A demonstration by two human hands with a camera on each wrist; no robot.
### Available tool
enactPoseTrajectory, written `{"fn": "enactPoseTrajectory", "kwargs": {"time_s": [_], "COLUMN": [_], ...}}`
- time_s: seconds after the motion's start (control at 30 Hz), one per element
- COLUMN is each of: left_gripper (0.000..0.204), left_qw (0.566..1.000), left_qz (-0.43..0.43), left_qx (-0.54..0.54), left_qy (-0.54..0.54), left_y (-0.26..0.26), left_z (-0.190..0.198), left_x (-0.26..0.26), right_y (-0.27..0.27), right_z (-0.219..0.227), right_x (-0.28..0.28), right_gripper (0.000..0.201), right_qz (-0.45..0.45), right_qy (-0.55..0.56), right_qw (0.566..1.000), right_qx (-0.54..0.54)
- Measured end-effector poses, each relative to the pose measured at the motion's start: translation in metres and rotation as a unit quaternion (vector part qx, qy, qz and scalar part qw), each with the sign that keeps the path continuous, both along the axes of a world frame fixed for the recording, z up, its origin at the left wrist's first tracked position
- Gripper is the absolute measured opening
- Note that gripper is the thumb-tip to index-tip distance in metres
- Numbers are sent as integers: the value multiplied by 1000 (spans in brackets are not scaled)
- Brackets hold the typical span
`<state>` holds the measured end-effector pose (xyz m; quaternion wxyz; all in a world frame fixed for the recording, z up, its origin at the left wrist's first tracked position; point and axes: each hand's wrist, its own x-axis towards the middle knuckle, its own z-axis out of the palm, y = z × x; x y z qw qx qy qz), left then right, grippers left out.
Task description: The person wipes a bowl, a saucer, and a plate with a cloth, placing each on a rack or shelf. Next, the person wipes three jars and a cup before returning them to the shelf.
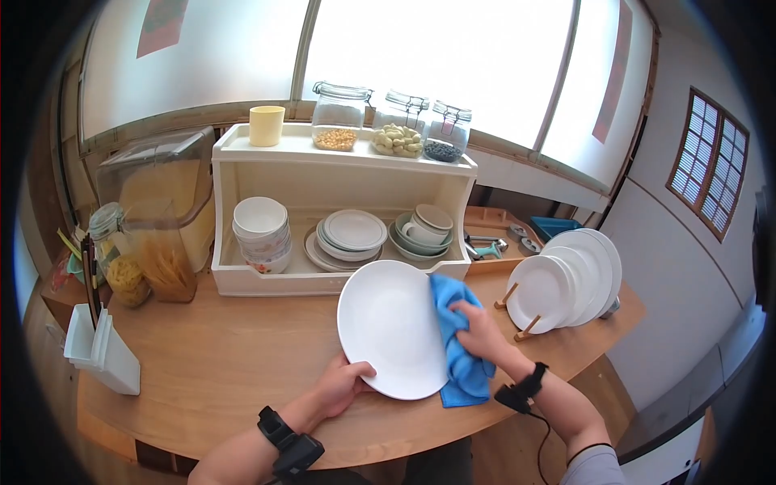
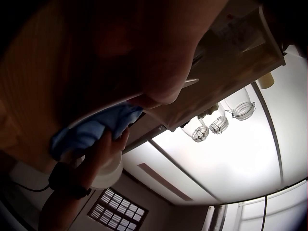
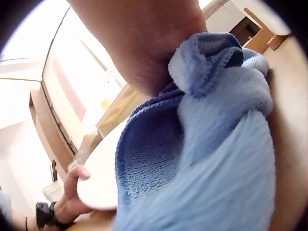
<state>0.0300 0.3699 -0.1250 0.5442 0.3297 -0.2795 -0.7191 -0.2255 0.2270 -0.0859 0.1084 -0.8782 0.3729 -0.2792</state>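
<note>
A large white plate [image 1: 392, 331] is tilted up above the table. The left hand [image 1: 341, 386] grips its lower left rim, thumb on the front face; in the right wrist view this hand [image 3: 73, 195] holds the plate [image 3: 98, 175] by its edge. A blue cloth [image 1: 465, 373] is bunched in the right hand [image 1: 483, 333], which holds it against the plate's right edge. The cloth [image 3: 226, 139] hangs in folds below the right hand [image 3: 144, 43]. In the left wrist view, the cloth [image 2: 89, 134] lies along the plate's far edge, partly hidden.
Behind stands a white shelf [image 1: 339, 283] with bowls, plates and a cup, with jars [image 1: 338, 121] on top. At right, white plates [image 1: 543, 295] stand in a wooden rack. A white holder [image 1: 109, 356] and pasta containers are at left.
</note>
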Motion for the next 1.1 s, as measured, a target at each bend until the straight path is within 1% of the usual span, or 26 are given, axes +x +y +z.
{"fn": "enactPoseTrajectory", "kwargs": {"time_s": [0.07, 0.1, 0.17, 0.23, 0.3, 0.37, 0.43, 0.47, 0.5, 0.53, 0.57, 0.63, 0.67, 0.7, 0.73, 0.77, 0.8, 0.83, 0.87, 0.9, 0.93, 0.97, 1.0, 1.03, 1.07, 1.1], "left_gripper": [60, 60, 59, 59, 60, 60, 60, 61, 62, 50, 50, 49, 49, 49, 48, 48, 52, 52, 54, 56, 62, 62, 62, 63, 59, 59], "left_qw": [999, 999, 997, 997, 997, 1000, 999, 998, 997, 994, 995, 994, 994, 994, 995, 994, 995, 995, 991, 984, 987, 987, 988, 988, 988, 988], "left_qz": [-5, -3, -14, -8, -2, 16, 31, 45, 56, 82, 78, 62, 66, 62, 76, 93, 73, 74, 61, 46, 34, 31, 23, 16, 17, 18], "left_qx": [-11, -12, -19, -14, -7, -15, -21, -17, -11, -45, -43, -69, -74, -74, -57, -39, -43, -44, -58, -71, -87, -87, -77, -66, -49, -49], "left_qy": [-49, -52, -78, -79, -78, -20, -16, -30, -45, -51, -53, -63, -54, -56, -13, 30, 58, 56, 108, 159, 132, 128, 132, 136, 146, 143], "left_y": [2, 3, 5, 3, 2, 1, 1, 2, 3, -1, 0, -2, 0, -2, -3, -5, -3, -1, 0, 2, 3, 4, 6, 7, 8, 6], "left_z": [-4, -3, -1, -6, -8, -7, -10, -8, -8, -18, -19, -18, -11, -9, -8, -6, -1, 6, 13, 18, 21, 24, 28, 30, 30, 27], "left_x": [-1, -1, -2, -2, 0, 2, 1, 1, 0, -2, -1, 3, 3, 5, 8, 11, 16, 17, 18, 19, 20, 20, 20, 19, 18, 18], "right_y": [-28, -36, -44, -5, 24, 52, 69, 75, 80, 82, 80, 70, 62, 52, 35, 20, 13, 6, 3, 5, 10, 13, 20, 13, 12, 28], "right_z": [0, 4, 11, 32, 26, 17, 10, 6, 2, -1, 0, 1, 0, -4, -14, -21, -17, -10, -7, -8, -9, -11, -37, -44, -54, -51], "right_x": [23, 39, 75, 108, 116, 104, 83, 69, 54, 39, 25, -3, -15, -28, -42, -53, -59, -63, -63, -59, -49, -44, -35, -39, -41, -31], "right_gripper": [40, 40, 41, 43, 40, 41, 38, 38, 37, 35, 35, 38, 35, 31, 33, 35, 35, 33, 31, 31, 28, 25, 24, 24, 25, 26], "right_qz": [-58, -56, -5, 53, 159, 230, 284, 285, 283, 281, 278, 217, 131, 43, -34, -109, -108, -99, -85, -84, -31, 24, -5, -5, 10, 25], "right_qy": [-77, -80, -202, -178, -146, -82, -57, -58, -34, -11, -14, 23, -6, -35, -138, -239, -241, -404, -545, -549, -563, -571, -456, -459, -454, -448], "right_qw": [995, 995, 979, 982, 974, 965, 947, 946, 946, 945, 946, 968, 989, 998, 989, 964, 964, 892, 772, 770, 725, 671, 846, 845, 853, 861], "right_qx": [-10, -11, -5, 27, 64, 98, 140, 142, 154, 166, 168, 126, 72, 17, 28, 38, 37, 180, 314, 314, 395, 471, 275, 275, 257, 240]}}
